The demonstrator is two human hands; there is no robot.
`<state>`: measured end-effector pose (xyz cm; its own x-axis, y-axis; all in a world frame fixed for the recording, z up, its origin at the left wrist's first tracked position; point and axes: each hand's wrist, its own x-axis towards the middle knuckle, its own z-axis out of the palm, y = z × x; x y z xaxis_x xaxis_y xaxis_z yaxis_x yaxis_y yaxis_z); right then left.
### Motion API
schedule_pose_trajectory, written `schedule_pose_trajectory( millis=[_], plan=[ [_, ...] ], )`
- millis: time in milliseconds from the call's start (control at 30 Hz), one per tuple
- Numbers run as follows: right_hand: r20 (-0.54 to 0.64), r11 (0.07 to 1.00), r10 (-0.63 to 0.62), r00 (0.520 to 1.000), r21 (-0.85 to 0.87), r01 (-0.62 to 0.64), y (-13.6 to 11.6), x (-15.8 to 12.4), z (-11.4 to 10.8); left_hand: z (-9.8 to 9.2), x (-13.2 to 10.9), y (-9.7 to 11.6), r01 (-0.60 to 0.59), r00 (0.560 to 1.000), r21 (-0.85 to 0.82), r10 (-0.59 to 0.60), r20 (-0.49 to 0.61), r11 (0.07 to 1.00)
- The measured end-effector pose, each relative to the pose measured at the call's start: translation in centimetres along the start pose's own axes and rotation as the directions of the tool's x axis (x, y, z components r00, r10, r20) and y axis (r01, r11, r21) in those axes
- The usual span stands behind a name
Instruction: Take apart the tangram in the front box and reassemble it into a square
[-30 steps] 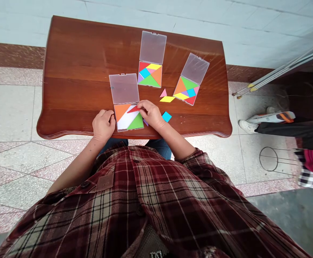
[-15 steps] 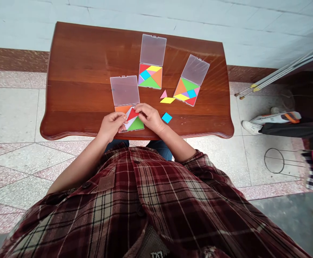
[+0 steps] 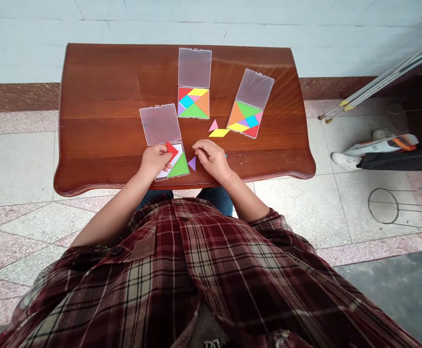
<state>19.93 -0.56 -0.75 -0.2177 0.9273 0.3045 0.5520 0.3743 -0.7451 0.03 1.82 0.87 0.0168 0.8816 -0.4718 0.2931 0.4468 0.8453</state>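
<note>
The left hand pinches a red triangle between thumb and fingers, just over the near box. The right hand is bent with its fingers curled in, and no piece shows in it; I can't tell if its fingertips touch.

The near box looks only partly filled. A big green triangle is in, but white bottom shows beside it, and the left hand hides one corner. The red one isn't laid down flat yet. Four more pieces are out on the table: a purple triangle between the box and the right hand, a blue piece mostly hidden behind that hand, and a pink triangle just beside a yellow slanted piece.

Farther out, the back box and the right box look full, with their lids open. Both arms reach forward from the body and lean in toward each other, with the hands apart.
</note>
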Motion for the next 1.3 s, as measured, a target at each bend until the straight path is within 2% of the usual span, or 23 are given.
schedule_pose_trajectory(
  millis=[100, 300, 467, 567, 900, 1100, 1233, 1300],
  plan=[
    [0.007, 1.000, -0.004, 1.000, 0.023, 0.004, -0.1, -0.8, -0.3, 0.6, 0.4, 0.1, 0.009, 1.000, 0.051, -0.009, -0.003, 0.999],
    [0.027, 0.999, -0.022, 0.999, 0.024, 0.021, -0.3, -1.4, -0.1, 1.0, 0.2, 0.3, -0.058, 0.998, 0.172, 0.062, -0.017, 0.983],
    [0.010, 0.989, -0.124, 0.992, 0.077, 0.123, 0.2, -1.8, 0.2, 0.7, 1.0, -0.2, -0.160, 0.984, 0.379, 0.177, -0.009, 0.911],
    [0.010, 0.987, -0.143, 0.990, 0.081, 0.142, 0.4, -1.9, 0.3, 0.5, 1.4, -0.5, -0.197, 0.973, 0.462, 0.229, -0.013, 0.865],
    [0.007, 0.987, -0.146, 0.989, 0.063, 0.145, 0.5, -2.1, 0.4, 0.2, 0.9, -0.1, -0.252, 0.956, 0.594, 0.291, 0.032, 0.764],
    [0.049, 0.991, -0.126, 0.991, 0.044, 0.124, 0.5, -2.2, 0.3, 0.3, 0.6, 0.3, -0.238, 0.962, 0.625, 0.267, 0.050, 0.743],
    [0.049, 0.992, -0.121, 0.991, 0.051, 0.118, 0.4, -2.2, 0.3, 0.0, 0.2, 1.3, -0.194, 0.969, 0.745, 0.243, 0.044, 0.638],
    [0.041, 0.991, -0.128, 0.991, 0.053, 0.125, 0.4, -2.2, 0.3, -0.3, 0.1, 1.7, -0.229, 0.958, 0.801, 0.275, 0.083, 0.554]
  ],
)
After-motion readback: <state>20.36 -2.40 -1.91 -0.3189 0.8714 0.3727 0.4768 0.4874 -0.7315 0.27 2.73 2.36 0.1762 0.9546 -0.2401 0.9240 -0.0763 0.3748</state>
